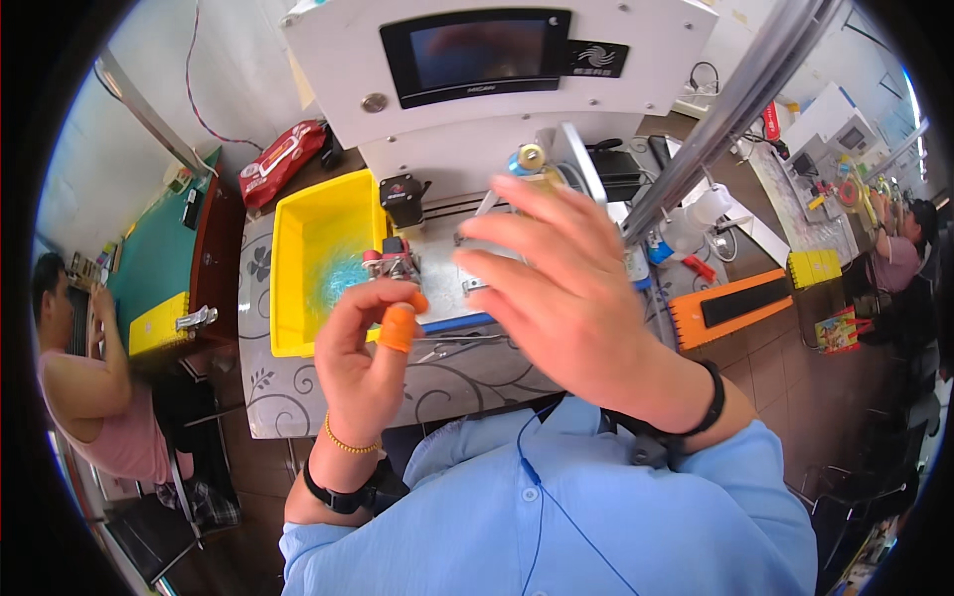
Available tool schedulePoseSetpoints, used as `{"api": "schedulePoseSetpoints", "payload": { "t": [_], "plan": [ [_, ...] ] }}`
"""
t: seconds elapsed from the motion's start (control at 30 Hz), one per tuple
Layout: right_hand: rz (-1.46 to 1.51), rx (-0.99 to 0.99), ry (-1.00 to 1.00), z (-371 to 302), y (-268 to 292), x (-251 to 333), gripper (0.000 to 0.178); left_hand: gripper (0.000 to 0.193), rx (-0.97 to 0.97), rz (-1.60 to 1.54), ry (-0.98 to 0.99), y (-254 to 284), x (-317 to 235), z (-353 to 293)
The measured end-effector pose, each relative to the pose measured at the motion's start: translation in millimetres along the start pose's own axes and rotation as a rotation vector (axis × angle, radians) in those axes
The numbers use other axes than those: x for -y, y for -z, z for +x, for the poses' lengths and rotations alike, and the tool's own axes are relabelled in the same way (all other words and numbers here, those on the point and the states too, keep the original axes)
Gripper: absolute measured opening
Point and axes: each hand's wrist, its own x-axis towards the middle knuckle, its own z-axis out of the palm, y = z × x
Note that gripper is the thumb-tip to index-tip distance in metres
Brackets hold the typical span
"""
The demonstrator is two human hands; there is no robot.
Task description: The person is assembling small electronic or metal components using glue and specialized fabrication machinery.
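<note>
My left hand [366, 348] is raised in front of the yellow bin and a small machine. Orange finger covers are on its thumb and index finger, which are pinched together. What they hold, if anything, is too small or hidden to make out. My right hand [566, 288] hovers over the machine's metal bed [447, 288], fingers spread, with nothing visible in it. Just beyond my left fingertips is a small metal mechanism [395, 263] with a reddish part. Behind it stands a black motor [402, 202]. The yellow bin [288, 268] contains a pile of small, clear bluish pieces.
A white machine housing [348, 60] with a dark screen [487, 55] rises behind the bed. A red packet [283, 164] lies back left. At right are a metal post [725, 109] and an orange tray [730, 308]. Other people sit at benches on both sides.
</note>
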Motion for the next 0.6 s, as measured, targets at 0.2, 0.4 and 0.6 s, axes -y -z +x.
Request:
{"api": "schedulePoseSetpoints", "payload": {
  "t": [0.2, 0.4, 0.6],
  "plan": [
    [0.452, -0.301, -0.635, -85.4, 79.3, -77.4, 0.016, 0.036, 0.647, -0.192, 0.078, -72.0, -34.6, 11.3],
    [0.727, -0.487, -0.831, -73.3, 90.5, -136.7, 0.021, 0.048, 0.63, -0.262, 0.266, -184.4, -26.6, 42.1],
    [0.836, -0.454, -0.809, -56.4, 91.0, -148.9, 0.023, 0.038, 0.352, -0.126, 0.228, -236.0, 5.4, 70.3]
  ]
}}
